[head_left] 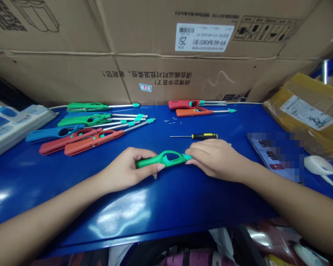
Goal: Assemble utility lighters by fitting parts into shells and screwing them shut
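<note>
A green long-neck gas lighter (170, 157) with a teal trigger lies across both hands, just above the blue table (166, 199). My left hand (135, 166) is closed around its handle end. Over its other end, my right hand (211, 157) is closed where the teal collar meets the metal neck; that hand hides most of the neck. Right behind the hands lies a screwdriver (205, 136) with a black and yellow handle, its shaft pointing left. Several small white slivers (170, 121) are scattered beyond it.
Several lighters, including a blue one (54, 133), lie at the back left. A red lighter (183, 104) and an orange lighter (194, 112) rest at the back centre. Around stand a power strip (19, 123), a cardboard wall (144, 33), a yellow-taped parcel (308, 114), a phone (274, 159) and a white plug (319, 165).
</note>
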The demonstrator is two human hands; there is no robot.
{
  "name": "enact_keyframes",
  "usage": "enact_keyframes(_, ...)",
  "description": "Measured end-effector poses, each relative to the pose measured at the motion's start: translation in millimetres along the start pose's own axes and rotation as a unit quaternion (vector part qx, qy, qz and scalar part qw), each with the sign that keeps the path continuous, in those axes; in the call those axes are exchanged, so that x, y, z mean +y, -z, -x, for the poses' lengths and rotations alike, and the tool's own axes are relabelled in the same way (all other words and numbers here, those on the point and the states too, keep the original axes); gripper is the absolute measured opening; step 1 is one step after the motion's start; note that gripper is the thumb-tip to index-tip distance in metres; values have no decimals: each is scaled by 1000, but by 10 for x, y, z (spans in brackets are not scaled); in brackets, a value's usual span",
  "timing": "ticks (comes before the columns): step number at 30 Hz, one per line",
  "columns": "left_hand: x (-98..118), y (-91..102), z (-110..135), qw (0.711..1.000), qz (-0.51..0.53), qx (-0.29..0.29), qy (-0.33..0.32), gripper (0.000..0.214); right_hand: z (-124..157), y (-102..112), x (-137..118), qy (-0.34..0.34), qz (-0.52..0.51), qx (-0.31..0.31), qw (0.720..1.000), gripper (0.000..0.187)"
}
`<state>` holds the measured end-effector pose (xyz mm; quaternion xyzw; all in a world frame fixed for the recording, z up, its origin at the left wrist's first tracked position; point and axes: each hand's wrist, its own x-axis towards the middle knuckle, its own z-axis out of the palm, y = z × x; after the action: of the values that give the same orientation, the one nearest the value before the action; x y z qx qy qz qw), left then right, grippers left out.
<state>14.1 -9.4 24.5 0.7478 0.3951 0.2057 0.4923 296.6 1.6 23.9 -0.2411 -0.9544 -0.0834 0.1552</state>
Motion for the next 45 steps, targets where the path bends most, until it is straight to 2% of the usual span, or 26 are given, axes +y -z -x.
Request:
enact_keyframes(8, 31, -20, 13, 987, 129, -44, 89, 41, 18, -27, -57, 10, 11, 25, 1000, 35)
enact_keyframes(12, 18, -20, 11, 976, 178, -60, 111, 43, 18, -2, -95, 23, 34, 43, 998, 36)
enact_keyframes(18, 12, -31, 18, 975, 176, -65, 118, 44, 12, 68, -125, 31, 49, 37, 998, 40)
enact_keyframes(23, 91, -66, 46, 996, 58, -12, 61, 38, 27, 46, -112, 35, 21, 15, 999, 35)
enact_keyframes(26, 121, -87, 57, 999, 4, 18, 38, 33, 32, 2, -113, 29, 7, 13, 999, 35)
enact_keyframes(30, 69, -95, 80, 998, -44, 26, 30, 31, 33, -34, -99, 22, 0, 21, 1000, 34)
enact_keyframes(34, -3, -90, 91, 983, -152, 71, -76, 23, 33, -11, -69, 8, -13, 27, 1000, 30)
enact_keyframes(36, -23, -86, 82, 967, -197, 89, -137, 18, 29, 12, -65, -17, -23, 10, 1000, 28)
enact_keyframes(38, -35, -82, 69, 955, -226, 93, -171, 17, 22, 31, -71, -50, -37, -12, 998, 25)
enact_keyframes(45, -79, -71, 30, 952, -239, 100, -163, 26, -7, 15, -72, -162, -98, -52, 980, 13)
